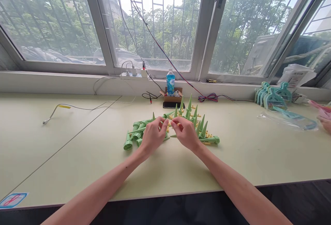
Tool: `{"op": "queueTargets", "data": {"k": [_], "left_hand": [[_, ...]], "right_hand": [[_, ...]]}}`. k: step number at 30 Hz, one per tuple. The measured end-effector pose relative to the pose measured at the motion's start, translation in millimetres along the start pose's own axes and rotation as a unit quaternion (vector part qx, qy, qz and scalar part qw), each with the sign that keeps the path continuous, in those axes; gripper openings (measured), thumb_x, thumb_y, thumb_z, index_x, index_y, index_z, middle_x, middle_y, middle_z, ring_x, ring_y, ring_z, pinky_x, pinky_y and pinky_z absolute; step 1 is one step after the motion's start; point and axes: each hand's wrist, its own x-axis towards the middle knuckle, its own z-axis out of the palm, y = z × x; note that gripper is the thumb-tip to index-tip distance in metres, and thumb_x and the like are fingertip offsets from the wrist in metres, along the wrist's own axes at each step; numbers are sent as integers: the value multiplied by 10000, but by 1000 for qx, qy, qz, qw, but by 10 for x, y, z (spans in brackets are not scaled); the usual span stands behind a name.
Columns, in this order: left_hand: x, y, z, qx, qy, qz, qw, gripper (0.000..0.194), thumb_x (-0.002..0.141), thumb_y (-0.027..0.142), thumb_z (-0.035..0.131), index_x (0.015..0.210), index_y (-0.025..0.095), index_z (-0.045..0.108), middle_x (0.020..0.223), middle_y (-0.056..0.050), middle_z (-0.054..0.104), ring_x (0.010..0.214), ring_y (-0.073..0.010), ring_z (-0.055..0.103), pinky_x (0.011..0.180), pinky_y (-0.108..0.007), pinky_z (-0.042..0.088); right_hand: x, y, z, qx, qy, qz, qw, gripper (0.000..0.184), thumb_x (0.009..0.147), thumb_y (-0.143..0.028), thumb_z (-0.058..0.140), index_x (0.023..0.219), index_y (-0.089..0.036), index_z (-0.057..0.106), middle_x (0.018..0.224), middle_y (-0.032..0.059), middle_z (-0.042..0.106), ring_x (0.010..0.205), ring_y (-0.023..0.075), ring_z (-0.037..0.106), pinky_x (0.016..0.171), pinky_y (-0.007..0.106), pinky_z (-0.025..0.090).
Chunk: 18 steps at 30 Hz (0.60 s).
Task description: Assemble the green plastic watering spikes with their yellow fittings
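A: Biggest thing in view?
B: Barred windows [155, 45] across the back. Then the pale tabletop [238, 159] below 'em.

A: What's on it, size-wise next?
B: Green spikes [142, 125], a big spread mid-table, in 2 lots. L lot's mostly lying flat, caps toward the near L; R lot's mostly standing, pts up, w/ one flat at the near R edge.

A: Hands?
B: L hand [154, 133] is over the inner side of the L lot, R hand [186, 133] over the inner side of the R lot. Fingertips face each other, near but apart, above the gap btwn lots.

A: Grip?
B: Both pinched, thumb close to fingers. Can't tell if there's a small pc in either; too tiny to make out.

A: Smaller stuff?
B: Teal hangers [271, 97] bunched far R, nr the sill. Co-worker's hand [325, 125] at the R edge, by smth pink [319, 106]. Cardboard box [173, 98] behind the spikes, bottle [170, 83] of blue liquid upright at it, dark phone [172, 105] flat just in front.

A: Smallest?
B: Yellow pcs [206, 143], scattered in among the R lot.
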Motion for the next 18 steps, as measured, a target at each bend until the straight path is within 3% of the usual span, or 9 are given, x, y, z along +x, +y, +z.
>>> {"op": "queueTargets", "data": {"k": [18], "left_hand": [[13, -48, 14, 48, -13, 10, 999, 230, 891, 361, 469, 716, 212, 469, 646, 29, 585, 519, -125, 452, 542, -240, 346]], "right_hand": [[1, 24, 5, -32, -5, 5, 999, 202, 922, -309, 478, 792, -189, 574, 721, 14, 599, 523, 113, 447, 541, 249, 380]]}}
